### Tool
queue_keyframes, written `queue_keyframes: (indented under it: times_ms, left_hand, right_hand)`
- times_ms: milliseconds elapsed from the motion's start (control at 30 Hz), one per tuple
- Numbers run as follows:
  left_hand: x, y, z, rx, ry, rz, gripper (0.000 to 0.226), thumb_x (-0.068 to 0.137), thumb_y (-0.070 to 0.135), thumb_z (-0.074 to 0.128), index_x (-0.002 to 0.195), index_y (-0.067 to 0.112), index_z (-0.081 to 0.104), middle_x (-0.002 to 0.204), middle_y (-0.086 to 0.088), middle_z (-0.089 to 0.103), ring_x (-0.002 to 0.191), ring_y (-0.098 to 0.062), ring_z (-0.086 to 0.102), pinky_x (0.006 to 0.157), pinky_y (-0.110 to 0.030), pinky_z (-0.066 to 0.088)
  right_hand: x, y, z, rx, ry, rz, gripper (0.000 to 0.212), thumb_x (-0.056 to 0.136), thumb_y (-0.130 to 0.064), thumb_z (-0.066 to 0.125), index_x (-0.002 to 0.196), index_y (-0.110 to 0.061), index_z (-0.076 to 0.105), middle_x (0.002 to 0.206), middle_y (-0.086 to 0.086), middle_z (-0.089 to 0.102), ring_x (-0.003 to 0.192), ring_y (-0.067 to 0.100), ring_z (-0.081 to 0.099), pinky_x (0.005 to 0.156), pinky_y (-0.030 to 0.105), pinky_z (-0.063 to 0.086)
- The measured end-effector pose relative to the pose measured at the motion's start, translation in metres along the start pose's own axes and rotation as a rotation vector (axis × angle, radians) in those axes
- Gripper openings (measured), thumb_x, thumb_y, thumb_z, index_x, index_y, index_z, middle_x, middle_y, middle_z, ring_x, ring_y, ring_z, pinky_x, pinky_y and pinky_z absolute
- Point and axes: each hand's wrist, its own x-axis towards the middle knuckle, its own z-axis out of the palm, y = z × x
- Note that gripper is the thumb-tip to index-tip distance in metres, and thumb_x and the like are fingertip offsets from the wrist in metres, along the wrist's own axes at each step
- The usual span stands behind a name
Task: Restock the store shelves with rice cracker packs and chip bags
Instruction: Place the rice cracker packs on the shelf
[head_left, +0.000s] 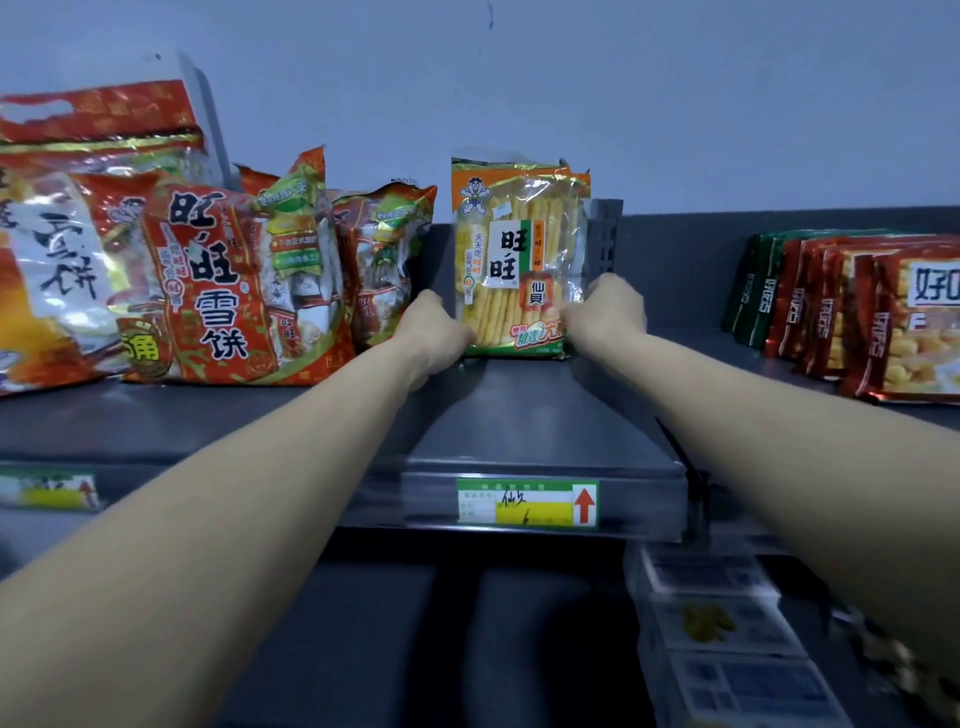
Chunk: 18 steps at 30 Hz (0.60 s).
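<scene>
Head view: a rice cracker pack (519, 249) stands upright on the shelf (519, 415) between the 2 hands. The left hand (435, 326) grips its lower left edge and the right hand (607, 310) grips its lower right edge. Red cracker bags (218, 280) stand left of the left hand. A row of chip bags (841, 306) stands right of the right hand. A price label (527, 503) sits nearer than both hands.

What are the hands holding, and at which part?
The cracker pack, standing upright on the shelf: the left hand grips its lower left edge, the right hand its lower right edge.
</scene>
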Motion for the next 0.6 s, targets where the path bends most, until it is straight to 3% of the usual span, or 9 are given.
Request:
queue_keyframes:
  times_ms: [67, 167, 300, 400, 500, 600]
  left_hand:
    - [-0.01, -0.002, -0.01, -0.008, 0.043, 0.069, 0.047, 0.088, 0.012, 0.061, 0.132, 0.004, 0.045, 0.127, -0.014, 0.055, 0.112, -0.027, 0.054, 0.095, -0.035, 0.047]
    - [-0.038, 0.002, -0.027, -0.052, 0.117, 0.209, 0.03, 0.09, 0.009, 0.056, 0.119, 0.006, 0.056, 0.105, -0.006, 0.06, 0.102, -0.023, 0.057, 0.089, -0.029, 0.048]
    - [-0.1, -0.001, -0.049, -0.168, 0.023, 0.388, 0.014, 0.088, 0.005, 0.056, 0.098, 0.014, 0.06, 0.079, 0.003, 0.057, 0.083, -0.018, 0.057, 0.084, -0.037, 0.052]
    - [-0.168, -0.036, -0.056, -0.207, -0.093, 0.464, 0.014, 0.087, 0.005, 0.058, 0.094, 0.016, 0.058, 0.077, 0.005, 0.058, 0.076, -0.012, 0.057, 0.076, -0.025, 0.049]
    - [-0.223, -0.1, -0.041, -0.157, -0.31, 0.311, 0.014, 0.088, 0.003, 0.058, 0.09, 0.018, 0.06, 0.075, 0.004, 0.058, 0.071, -0.01, 0.052, 0.07, -0.021, 0.043]
    - [-0.25, -0.176, -0.008, -0.052, -0.502, 0.018, 0.012, 0.09, 0.009, 0.057, 0.087, 0.019, 0.061, 0.079, 0.004, 0.059, 0.08, -0.015, 0.056, 0.073, -0.028, 0.045]
  right_hand:
    - [-0.019, -0.005, -0.011, 0.024, 0.016, -0.089, 0.014, 0.089, -0.007, 0.049, 0.095, -0.007, 0.062, 0.097, 0.008, 0.058, 0.087, 0.024, 0.053, 0.071, 0.031, 0.044]
    - [-0.065, -0.017, -0.026, 0.103, 0.028, -0.238, 0.023, 0.09, -0.008, 0.049, 0.103, -0.011, 0.068, 0.112, 0.003, 0.066, 0.101, 0.017, 0.058, 0.082, 0.022, 0.041]
    - [-0.151, -0.018, -0.04, 0.265, -0.049, -0.396, 0.021, 0.087, -0.007, 0.053, 0.089, -0.022, 0.068, 0.084, -0.007, 0.065, 0.08, 0.009, 0.058, 0.073, 0.023, 0.046]
    - [-0.238, 0.008, -0.041, 0.384, -0.16, -0.41, 0.027, 0.081, -0.005, 0.05, 0.072, -0.028, 0.063, 0.066, -0.012, 0.062, 0.058, 0.004, 0.056, 0.06, 0.021, 0.047]
    - [-0.308, 0.047, -0.005, 0.198, -0.375, -0.312, 0.022, 0.079, -0.009, 0.052, 0.078, -0.023, 0.069, 0.059, -0.017, 0.057, 0.055, -0.002, 0.053, 0.055, 0.007, 0.037]
    - [-0.351, 0.094, 0.05, -0.007, -0.624, -0.127, 0.025, 0.085, -0.002, 0.051, 0.094, -0.015, 0.072, 0.08, -0.009, 0.067, 0.076, 0.005, 0.061, 0.063, 0.009, 0.039]
